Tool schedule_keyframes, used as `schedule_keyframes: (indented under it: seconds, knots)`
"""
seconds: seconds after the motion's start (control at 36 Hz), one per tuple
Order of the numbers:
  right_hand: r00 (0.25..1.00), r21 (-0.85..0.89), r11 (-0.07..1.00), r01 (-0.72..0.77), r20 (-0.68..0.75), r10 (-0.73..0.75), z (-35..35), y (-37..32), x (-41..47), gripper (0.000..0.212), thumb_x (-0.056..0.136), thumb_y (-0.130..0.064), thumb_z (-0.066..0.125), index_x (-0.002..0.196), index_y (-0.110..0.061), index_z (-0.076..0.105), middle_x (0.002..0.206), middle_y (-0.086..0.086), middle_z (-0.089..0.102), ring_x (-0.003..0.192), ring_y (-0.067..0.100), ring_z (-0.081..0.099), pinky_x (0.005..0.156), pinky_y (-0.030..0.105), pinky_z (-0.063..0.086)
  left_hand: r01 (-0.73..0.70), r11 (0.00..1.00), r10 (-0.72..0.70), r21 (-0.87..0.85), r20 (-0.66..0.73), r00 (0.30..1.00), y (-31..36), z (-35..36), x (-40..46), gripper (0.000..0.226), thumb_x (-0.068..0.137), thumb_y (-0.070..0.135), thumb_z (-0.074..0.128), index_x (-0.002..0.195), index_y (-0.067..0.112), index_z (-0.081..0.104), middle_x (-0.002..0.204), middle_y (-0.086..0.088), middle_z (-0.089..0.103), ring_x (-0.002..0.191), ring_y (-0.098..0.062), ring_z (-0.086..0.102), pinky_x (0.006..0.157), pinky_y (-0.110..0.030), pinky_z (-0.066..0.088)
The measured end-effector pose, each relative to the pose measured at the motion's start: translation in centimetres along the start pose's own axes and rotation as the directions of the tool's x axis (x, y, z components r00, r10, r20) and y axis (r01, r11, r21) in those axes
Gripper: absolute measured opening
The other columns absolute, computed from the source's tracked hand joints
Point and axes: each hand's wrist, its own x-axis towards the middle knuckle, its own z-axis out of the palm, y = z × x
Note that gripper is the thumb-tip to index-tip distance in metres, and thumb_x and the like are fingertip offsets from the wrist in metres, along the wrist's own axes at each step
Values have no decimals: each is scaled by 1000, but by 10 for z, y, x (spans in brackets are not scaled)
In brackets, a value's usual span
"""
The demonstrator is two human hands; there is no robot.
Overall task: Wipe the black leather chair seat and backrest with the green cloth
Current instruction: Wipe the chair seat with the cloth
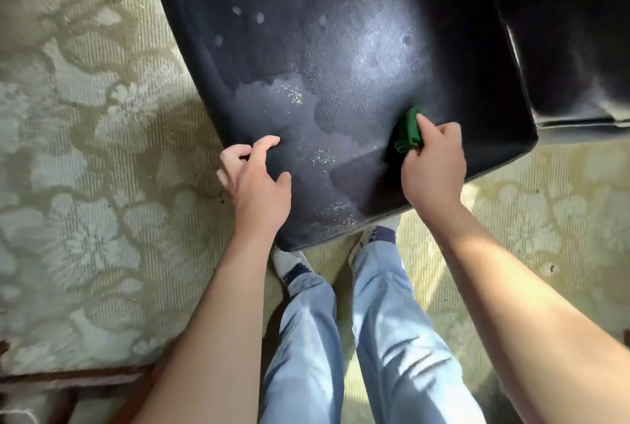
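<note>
The black leather chair seat [334, 48] fills the upper middle of the head view, dusty and blotched with pale worn patches. The backrest [562, 31] rises dark at the upper right. My right hand [433, 164] presses a bunched green cloth [409, 132] onto the seat near its front right part, fingers closed over it. My left hand [257, 174] rests on the seat's front left edge, fingers spread and curled, holding nothing.
A pale green floral carpet [85, 150] surrounds the chair. My legs in light blue jeans [341, 338] and socked feet [289, 263] stand right at the seat's front corner. A dark wooden edge [68, 386] runs along the lower left.
</note>
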Motion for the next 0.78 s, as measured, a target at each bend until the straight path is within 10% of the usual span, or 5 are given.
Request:
schedule_keyframes:
  seconds: [0.39, 0.64, 0.78]
  knots:
    - [817, 147, 882, 447, 333, -470, 29, -46, -43, 61, 80, 0, 47, 135, -24, 57, 104, 3, 47, 92, 29, 50, 75, 42, 51, -13, 999, 14, 42, -39, 999, 1, -3, 6, 53, 87, 6, 69, 129, 37, 58, 136, 0, 35, 106, -19, 29, 101, -26, 32]
    - [927, 98, 943, 319, 174, -332, 13, -49, 11, 59, 83, 1, 47, 137, -21, 55, 108, 4, 47, 98, 27, 54, 86, 34, 47, 14, 1000, -13, 24, -57, 998, 4, -5, 9, 56, 86, 5, 70, 126, 41, 58, 137, 4, 34, 119, -25, 36, 99, -37, 43]
    - [773, 68, 837, 544, 349, -531, 28, -62, -25, 62, 75, -5, 39, 131, -20, 60, 104, 8, 49, 88, 31, 49, 63, 40, 51, 29, 999, -26, 31, -86, 996, 5, -1, 9, 57, 83, 4, 72, 125, 39, 58, 137, 1, 35, 120, -28, 38, 103, -39, 42]
